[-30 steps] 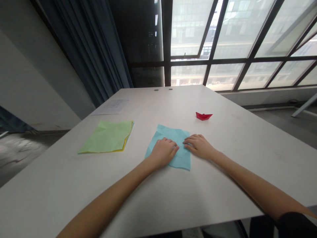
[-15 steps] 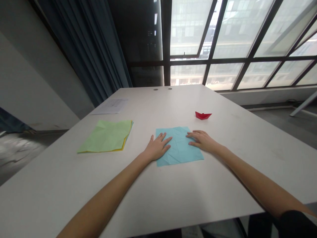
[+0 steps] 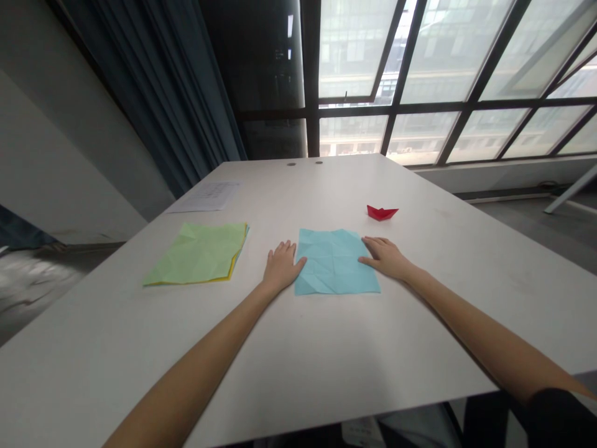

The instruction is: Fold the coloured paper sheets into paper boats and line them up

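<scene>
A creased light-blue square of paper (image 3: 334, 260) lies flat on the white table (image 3: 326, 348) in front of me. My left hand (image 3: 280, 266) rests flat at the sheet's left edge, fingers stretched out, thumb touching the paper. My right hand (image 3: 387, 256) lies flat on the sheet's right edge, fingers spread. Neither hand holds anything.
A stack of green and yellow sheets (image 3: 198, 254) lies to the left. A small red folded paper boat (image 3: 382, 212) sits beyond the blue sheet to the right. A white printed page (image 3: 206, 196) lies at the far left. Windows and a dark curtain stand behind the table.
The blue sheet turned from a skewed angle to square with me. Both hands slid outward from its middle to its left and right edges, flattening it.
</scene>
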`<state>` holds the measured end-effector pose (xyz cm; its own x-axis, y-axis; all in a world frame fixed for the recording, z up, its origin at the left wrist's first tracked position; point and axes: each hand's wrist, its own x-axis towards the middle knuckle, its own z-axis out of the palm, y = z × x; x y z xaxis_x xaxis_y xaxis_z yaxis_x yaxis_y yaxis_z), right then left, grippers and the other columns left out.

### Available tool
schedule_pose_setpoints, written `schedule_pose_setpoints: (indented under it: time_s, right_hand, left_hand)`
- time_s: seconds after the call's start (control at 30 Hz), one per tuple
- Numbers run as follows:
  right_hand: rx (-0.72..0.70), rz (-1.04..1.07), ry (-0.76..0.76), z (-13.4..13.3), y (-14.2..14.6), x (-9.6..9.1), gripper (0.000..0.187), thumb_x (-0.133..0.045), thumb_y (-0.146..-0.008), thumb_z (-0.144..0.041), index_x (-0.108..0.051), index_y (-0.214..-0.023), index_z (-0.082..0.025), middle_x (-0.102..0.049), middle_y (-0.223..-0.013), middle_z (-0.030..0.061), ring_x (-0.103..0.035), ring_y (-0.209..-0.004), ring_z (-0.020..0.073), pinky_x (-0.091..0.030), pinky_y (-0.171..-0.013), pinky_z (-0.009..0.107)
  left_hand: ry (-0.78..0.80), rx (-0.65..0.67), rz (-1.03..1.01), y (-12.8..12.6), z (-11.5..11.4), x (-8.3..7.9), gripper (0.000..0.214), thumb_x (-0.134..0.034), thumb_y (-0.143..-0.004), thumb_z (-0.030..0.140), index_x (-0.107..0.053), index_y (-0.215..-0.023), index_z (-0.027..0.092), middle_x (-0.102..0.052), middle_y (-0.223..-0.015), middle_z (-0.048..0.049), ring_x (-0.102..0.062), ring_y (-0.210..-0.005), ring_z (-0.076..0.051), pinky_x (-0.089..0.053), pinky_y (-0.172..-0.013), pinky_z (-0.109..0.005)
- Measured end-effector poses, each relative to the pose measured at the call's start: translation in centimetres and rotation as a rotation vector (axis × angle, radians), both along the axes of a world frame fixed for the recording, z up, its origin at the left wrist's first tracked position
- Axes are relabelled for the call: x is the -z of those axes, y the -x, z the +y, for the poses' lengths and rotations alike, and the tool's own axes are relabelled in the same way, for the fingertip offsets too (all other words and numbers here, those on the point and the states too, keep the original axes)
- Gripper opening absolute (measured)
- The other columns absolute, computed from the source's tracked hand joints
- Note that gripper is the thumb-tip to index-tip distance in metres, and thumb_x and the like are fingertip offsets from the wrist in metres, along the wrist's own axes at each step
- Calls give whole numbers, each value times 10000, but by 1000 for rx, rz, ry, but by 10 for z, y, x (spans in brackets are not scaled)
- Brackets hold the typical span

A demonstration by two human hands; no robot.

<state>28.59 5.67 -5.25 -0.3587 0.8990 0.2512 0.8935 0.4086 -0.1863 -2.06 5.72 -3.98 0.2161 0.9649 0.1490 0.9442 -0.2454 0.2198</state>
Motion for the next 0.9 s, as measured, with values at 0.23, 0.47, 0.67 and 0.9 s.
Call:
schedule_pose_setpoints:
  time_s: [0.23,0.47,0.67,0.9]
  right_hand:
    - [46,28,2,2,0,5,632,-453,-777,-593,-490,-1226,-150,-504,-1268,138,-442,-1165,295,-331,-960,462]
    - [48,293,60,-2,10,-4,422,-606,-720,-394,-548,-1082,-186,-633,-1047,81,-563,-991,248,-420,-860,398]
    - [53,467,124,-6,15,-10,320,-580,-719,-303,-544,-1018,-195,-637,-899,34,-592,-858,200,-442,-786,347]
    - [53,622,158,-2,10,-5,283,-576,-713,-306,-581,-970,-187,-627,-868,22,-581,-838,192,-448,-769,326]
  left_hand:
    - [-13,44,-261,8,4,-6,269,-535,-741,345,-652,-951,224,-613,-1123,-36,-502,-1099,-215,-346,-968,-369]
    - [-18,18,-355,6,2,-10,324,-559,-701,273,-616,-1014,210,-674,-950,-8,-562,-976,-204,-392,-902,-350]
    - [19,-24,-371,4,3,-11,360,-522,-714,235,-621,-1060,215,-692,-899,-6,-575,-972,-203,-393,-899,-342]
    - [17,-73,-382,5,8,-4,278,-486,-757,262,-671,-956,205,-681,-985,-39,-578,-981,-203,-413,-858,-325]
